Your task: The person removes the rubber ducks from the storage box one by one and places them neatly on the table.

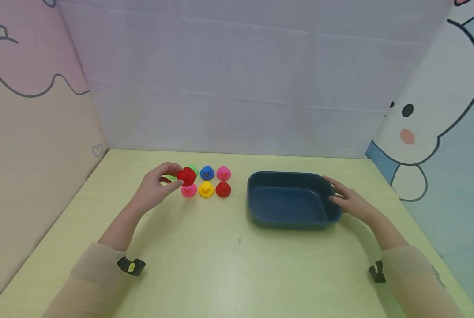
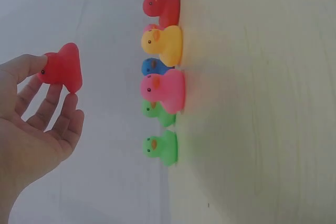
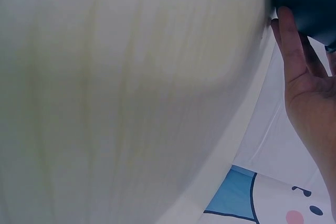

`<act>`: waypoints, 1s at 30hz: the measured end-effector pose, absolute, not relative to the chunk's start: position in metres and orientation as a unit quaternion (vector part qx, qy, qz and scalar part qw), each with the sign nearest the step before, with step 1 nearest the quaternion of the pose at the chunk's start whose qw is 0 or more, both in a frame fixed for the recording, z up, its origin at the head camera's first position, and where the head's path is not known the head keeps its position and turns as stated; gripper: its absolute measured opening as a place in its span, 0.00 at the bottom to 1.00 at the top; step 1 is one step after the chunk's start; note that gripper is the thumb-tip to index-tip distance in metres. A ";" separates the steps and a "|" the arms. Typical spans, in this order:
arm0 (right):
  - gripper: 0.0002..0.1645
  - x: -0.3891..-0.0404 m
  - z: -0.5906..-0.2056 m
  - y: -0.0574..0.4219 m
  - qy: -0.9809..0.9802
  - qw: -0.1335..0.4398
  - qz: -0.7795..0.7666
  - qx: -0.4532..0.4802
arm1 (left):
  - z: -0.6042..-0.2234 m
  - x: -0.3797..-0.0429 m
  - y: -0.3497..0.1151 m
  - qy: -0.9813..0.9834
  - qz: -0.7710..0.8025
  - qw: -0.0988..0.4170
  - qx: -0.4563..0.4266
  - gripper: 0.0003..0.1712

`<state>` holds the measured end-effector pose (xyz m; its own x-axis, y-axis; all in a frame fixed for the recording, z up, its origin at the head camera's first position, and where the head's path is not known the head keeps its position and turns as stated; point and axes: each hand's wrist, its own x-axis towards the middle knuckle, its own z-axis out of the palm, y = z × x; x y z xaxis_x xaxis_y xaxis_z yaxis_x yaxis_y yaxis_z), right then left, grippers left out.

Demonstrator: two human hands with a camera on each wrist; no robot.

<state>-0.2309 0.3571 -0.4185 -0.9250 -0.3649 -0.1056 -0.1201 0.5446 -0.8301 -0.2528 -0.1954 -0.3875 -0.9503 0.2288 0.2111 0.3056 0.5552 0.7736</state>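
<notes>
My left hand [image 1: 153,187] pinches a red rubber duck [image 1: 186,176] between thumb and fingers, held above the other ducks. In the left wrist view the red duck [image 2: 64,69] is tilted and clear of the table. Beneath and beside it stand a pink duck [image 1: 189,191], a yellow duck [image 1: 206,189], another red duck [image 1: 223,189], a blue duck [image 1: 207,173] and a second pink duck [image 1: 223,173]. Two green ducks, one being this green duck [image 2: 161,148], are partly hidden in the head view. My right hand [image 1: 352,203] grips the right end of a dark blue basin [image 1: 292,223].
The light wooden table [image 1: 221,269] carries the ducks left of centre and the basin right of centre. A pale cloth wall [image 1: 237,88] closes off the back. Side walls with cartoon drawings stand left and right, the right one with a white figure [image 1: 423,123].
</notes>
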 end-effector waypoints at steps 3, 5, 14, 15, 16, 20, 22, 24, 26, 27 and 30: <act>0.39 -0.231 -0.418 0.356 0.871 0.133 -0.452 -0.138 | -0.392 -0.254 -0.202 -0.886 -0.439 0.041 -0.146 0.20; 0.39 -0.230 -0.418 0.355 0.872 0.134 -0.451 -0.138 | -0.394 -0.255 -0.205 -0.889 -0.434 0.040 -0.142 0.20; 0.39 -0.232 -0.421 0.357 0.872 0.135 -0.452 -0.134 | -0.408 -0.262 -0.221 -0.903 -0.413 0.023 -0.116 0.20; 0.38 -0.232 -0.421 0.357 0.872 0.135 -0.452 -0.132 | -0.409 -0.263 -0.223 -0.904 -0.412 0.020 -0.114 0.20; 0.38 -0.232 -0.421 0.357 0.872 0.136 -0.452 -0.132 | -0.410 -0.264 -0.224 -0.905 -0.410 0.017 -0.112 0.20; 0.38 -0.233 -0.421 0.359 0.872 0.138 -0.452 -0.130 | -0.414 -0.268 -0.230 -0.909 -0.403 0.007 -0.109 0.20; 0.38 -0.233 -0.421 0.358 0.871 0.138 -0.453 -0.129 | -0.417 -0.270 -0.233 -0.911 -0.397 0.005 -0.110 0.20; 0.38 -0.233 -0.421 0.359 0.872 0.138 -0.452 -0.128 | -0.420 -0.273 -0.235 -0.913 -0.393 -0.002 -0.109 0.19; 0.39 -0.233 -0.421 0.358 0.872 0.139 -0.452 -0.128 | -0.424 -0.277 -0.239 -0.915 -0.389 -0.010 -0.104 0.19; 0.39 -0.232 -0.421 0.358 0.872 0.139 -0.452 -0.128 | -0.425 -0.278 -0.241 -0.916 -0.388 -0.015 -0.101 0.20; 0.38 -0.232 -0.421 0.358 0.871 0.140 -0.453 -0.127 | -0.429 -0.283 -0.245 -0.918 -0.384 -0.027 -0.096 0.19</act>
<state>-0.2323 0.3582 -0.4205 -0.9282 -0.3490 -0.1292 -0.0946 0.5569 -0.8252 -0.2834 -0.2449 -0.4293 -0.9801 0.1968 0.0251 0.1561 0.6867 0.7100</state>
